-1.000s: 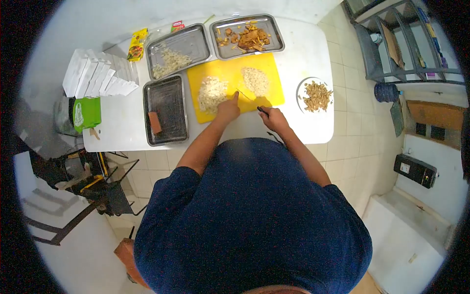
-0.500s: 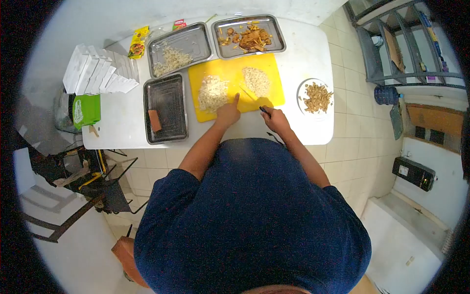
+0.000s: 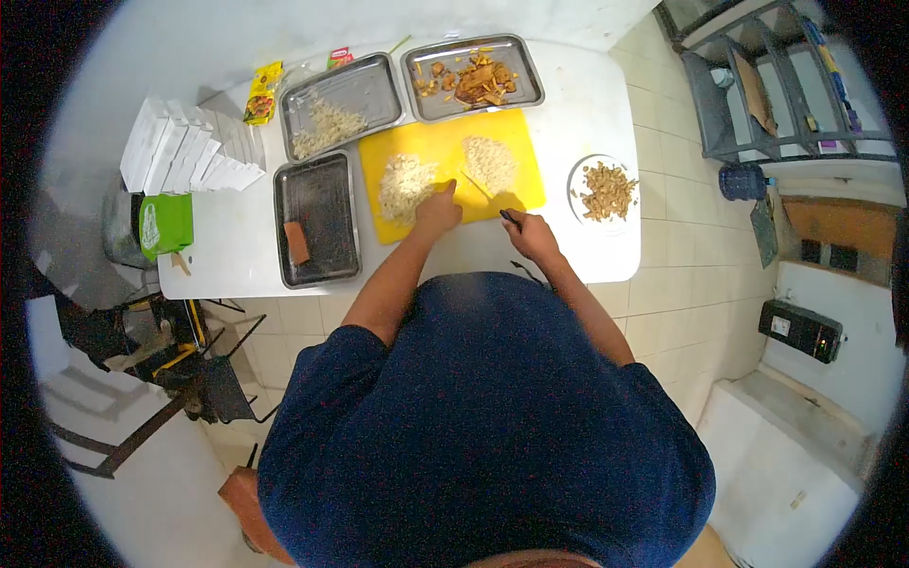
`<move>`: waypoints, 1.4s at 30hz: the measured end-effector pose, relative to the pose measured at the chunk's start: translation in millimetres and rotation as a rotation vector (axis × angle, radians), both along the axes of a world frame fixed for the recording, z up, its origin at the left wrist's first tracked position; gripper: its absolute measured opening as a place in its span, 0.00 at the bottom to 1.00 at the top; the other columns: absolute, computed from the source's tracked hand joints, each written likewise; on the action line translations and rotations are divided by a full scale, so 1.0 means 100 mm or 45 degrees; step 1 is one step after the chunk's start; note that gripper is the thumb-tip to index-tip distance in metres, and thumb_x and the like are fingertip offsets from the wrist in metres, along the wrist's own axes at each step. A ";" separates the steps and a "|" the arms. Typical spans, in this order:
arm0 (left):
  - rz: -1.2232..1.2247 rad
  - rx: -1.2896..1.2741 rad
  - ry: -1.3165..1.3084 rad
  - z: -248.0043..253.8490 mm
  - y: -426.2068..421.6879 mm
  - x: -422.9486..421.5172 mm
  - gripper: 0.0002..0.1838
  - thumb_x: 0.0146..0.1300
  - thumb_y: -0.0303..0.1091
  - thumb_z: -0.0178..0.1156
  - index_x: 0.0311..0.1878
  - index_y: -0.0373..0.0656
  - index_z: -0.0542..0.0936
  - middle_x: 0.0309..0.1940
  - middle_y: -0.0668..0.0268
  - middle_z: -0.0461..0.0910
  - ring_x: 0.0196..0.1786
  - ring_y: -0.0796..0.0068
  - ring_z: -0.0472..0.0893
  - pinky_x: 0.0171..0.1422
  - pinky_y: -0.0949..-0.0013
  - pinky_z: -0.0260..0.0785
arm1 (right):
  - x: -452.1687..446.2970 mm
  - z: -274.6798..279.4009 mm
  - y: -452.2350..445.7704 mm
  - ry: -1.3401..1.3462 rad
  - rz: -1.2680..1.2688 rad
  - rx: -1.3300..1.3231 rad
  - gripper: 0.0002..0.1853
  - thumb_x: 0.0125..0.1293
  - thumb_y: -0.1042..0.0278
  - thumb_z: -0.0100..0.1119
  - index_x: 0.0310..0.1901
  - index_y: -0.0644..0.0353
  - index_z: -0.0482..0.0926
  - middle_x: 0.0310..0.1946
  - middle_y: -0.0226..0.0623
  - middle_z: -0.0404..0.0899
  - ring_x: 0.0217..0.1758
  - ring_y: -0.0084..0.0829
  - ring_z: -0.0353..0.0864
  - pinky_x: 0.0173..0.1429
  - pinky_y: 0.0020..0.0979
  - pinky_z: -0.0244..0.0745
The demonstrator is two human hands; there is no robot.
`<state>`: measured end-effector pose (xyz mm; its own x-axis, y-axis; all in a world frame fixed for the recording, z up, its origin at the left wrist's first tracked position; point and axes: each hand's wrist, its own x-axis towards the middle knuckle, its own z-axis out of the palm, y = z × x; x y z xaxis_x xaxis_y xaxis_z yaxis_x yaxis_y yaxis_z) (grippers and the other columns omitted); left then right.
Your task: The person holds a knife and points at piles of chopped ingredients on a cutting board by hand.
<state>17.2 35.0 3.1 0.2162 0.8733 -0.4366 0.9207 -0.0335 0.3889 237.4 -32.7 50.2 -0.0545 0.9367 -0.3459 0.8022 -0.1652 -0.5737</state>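
Note:
A yellow cutting board lies before me with two heaps of pale chopped food, a larger left heap and a flatter right heap. My left hand rests at the left heap's lower right edge, index finger stretched out; its other fingers are partly hidden. My right hand is closed around the black handle of a knife. Its blade points up and left over the board, between the heaps. The exact kind of food is too small to tell.
Behind the board are a metal tray with pale shreds and another tray with browned pieces. A dark tray holding a reddish-brown block stands left. A plate of brown pieces sits right. White boxes and a green package occupy the left end.
The view has shifted slightly. My left hand has moved a little farther onto the board, closer to the left heap. The knife stays in my right hand, nearly in place.

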 end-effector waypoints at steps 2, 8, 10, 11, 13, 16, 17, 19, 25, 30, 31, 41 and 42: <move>-0.030 -0.015 -0.023 0.02 0.02 0.00 0.37 0.57 0.41 0.53 0.72 0.49 0.61 0.40 0.47 0.82 0.44 0.48 0.82 0.49 0.48 0.74 | 0.00 0.03 0.00 -0.011 0.018 -0.012 0.19 0.66 0.57 0.56 0.53 0.60 0.80 0.38 0.54 0.83 0.40 0.51 0.83 0.47 0.43 0.77; -0.060 0.063 -0.091 -0.07 0.03 0.02 0.35 0.57 0.41 0.52 0.71 0.49 0.63 0.37 0.46 0.82 0.41 0.48 0.82 0.47 0.46 0.75 | -0.02 0.19 0.04 -0.169 0.075 -0.038 0.19 0.66 0.55 0.55 0.53 0.55 0.81 0.39 0.52 0.83 0.41 0.51 0.83 0.48 0.46 0.77; -0.055 0.092 -0.087 -0.06 0.02 0.02 0.35 0.57 0.40 0.52 0.71 0.49 0.63 0.36 0.46 0.82 0.40 0.48 0.82 0.46 0.46 0.75 | -0.02 0.27 0.08 -0.170 0.041 -0.062 0.19 0.66 0.55 0.55 0.54 0.54 0.81 0.39 0.51 0.83 0.42 0.51 0.83 0.49 0.46 0.77; -0.066 0.094 -0.083 -0.06 0.03 0.02 0.35 0.57 0.40 0.52 0.71 0.50 0.64 0.36 0.47 0.82 0.40 0.48 0.83 0.46 0.47 0.75 | -0.01 0.26 0.09 -0.163 0.050 -0.058 0.19 0.66 0.55 0.55 0.54 0.54 0.81 0.39 0.51 0.83 0.42 0.51 0.83 0.49 0.46 0.77; -0.090 0.097 -0.073 -0.12 0.03 0.02 0.35 0.57 0.40 0.53 0.71 0.51 0.64 0.37 0.47 0.82 0.40 0.48 0.83 0.46 0.47 0.75 | 0.00 0.22 0.11 -0.147 0.069 -0.052 0.19 0.66 0.55 0.55 0.54 0.53 0.81 0.39 0.51 0.83 0.42 0.51 0.83 0.49 0.46 0.77; -0.089 0.098 -0.041 -0.18 0.02 0.02 0.36 0.56 0.39 0.53 0.72 0.54 0.63 0.38 0.49 0.83 0.41 0.49 0.83 0.47 0.48 0.76 | -0.01 0.19 0.12 -0.097 0.096 -0.031 0.19 0.66 0.55 0.55 0.53 0.53 0.81 0.39 0.51 0.83 0.43 0.51 0.83 0.49 0.45 0.77; -0.088 0.082 -0.038 -0.20 0.02 0.02 0.36 0.56 0.39 0.54 0.72 0.55 0.63 0.38 0.49 0.83 0.42 0.49 0.83 0.48 0.49 0.76 | -0.02 0.19 0.13 -0.104 0.099 -0.045 0.19 0.66 0.55 0.55 0.53 0.53 0.81 0.39 0.51 0.83 0.43 0.51 0.83 0.49 0.45 0.77; -0.083 0.048 -0.031 -0.19 0.03 0.01 0.37 0.56 0.39 0.54 0.72 0.57 0.63 0.39 0.49 0.83 0.43 0.50 0.83 0.49 0.49 0.76 | -0.05 0.27 0.15 -0.116 0.106 -0.074 0.19 0.65 0.54 0.55 0.53 0.53 0.81 0.40 0.51 0.83 0.43 0.51 0.83 0.49 0.45 0.77; -0.077 -0.104 -0.053 -0.26 0.07 -0.03 0.38 0.56 0.40 0.54 0.74 0.62 0.60 0.44 0.48 0.82 0.46 0.50 0.82 0.52 0.49 0.75 | -0.09 0.24 0.24 -0.234 0.198 -0.103 0.18 0.66 0.55 0.54 0.53 0.51 0.81 0.40 0.50 0.83 0.43 0.52 0.82 0.49 0.47 0.77; -0.110 -0.194 -0.019 -0.20 0.09 -0.08 0.39 0.57 0.39 0.53 0.75 0.66 0.56 0.47 0.49 0.81 0.49 0.50 0.82 0.54 0.50 0.74 | -0.15 0.15 0.29 -0.248 0.121 -0.038 0.17 0.67 0.56 0.53 0.52 0.52 0.81 0.40 0.49 0.83 0.42 0.52 0.82 0.48 0.47 0.77; -0.118 -0.217 -0.015 -0.21 0.09 -0.08 0.40 0.57 0.39 0.53 0.75 0.67 0.55 0.48 0.50 0.81 0.49 0.50 0.82 0.55 0.50 0.74 | -0.15 0.10 0.30 -0.257 0.090 -0.025 0.17 0.67 0.56 0.53 0.52 0.52 0.81 0.40 0.49 0.83 0.42 0.52 0.82 0.49 0.47 0.77; -0.174 -0.268 0.032 -0.08 0.08 -0.08 0.42 0.58 0.39 0.52 0.76 0.69 0.49 0.54 0.54 0.79 0.54 0.52 0.80 0.58 0.51 0.73 | -0.02 0.13 0.25 -0.064 0.143 -0.035 0.16 0.66 0.59 0.55 0.51 0.55 0.82 0.38 0.53 0.82 0.42 0.53 0.82 0.48 0.46 0.77; -0.175 -0.263 0.039 -0.08 0.08 -0.08 0.42 0.58 0.39 0.52 0.76 0.69 0.48 0.54 0.54 0.79 0.53 0.52 0.80 0.58 0.51 0.73 | -0.04 0.12 0.24 -0.082 0.146 -0.075 0.16 0.66 0.59 0.55 0.51 0.56 0.82 0.38 0.53 0.82 0.42 0.53 0.82 0.48 0.46 0.77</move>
<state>9.3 42.8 -5.0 0.3109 0.7281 -0.6110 0.9245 -0.0823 0.3723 233.7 -9.1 62.5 -0.1356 0.9037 -0.4061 0.8527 -0.1022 -0.5122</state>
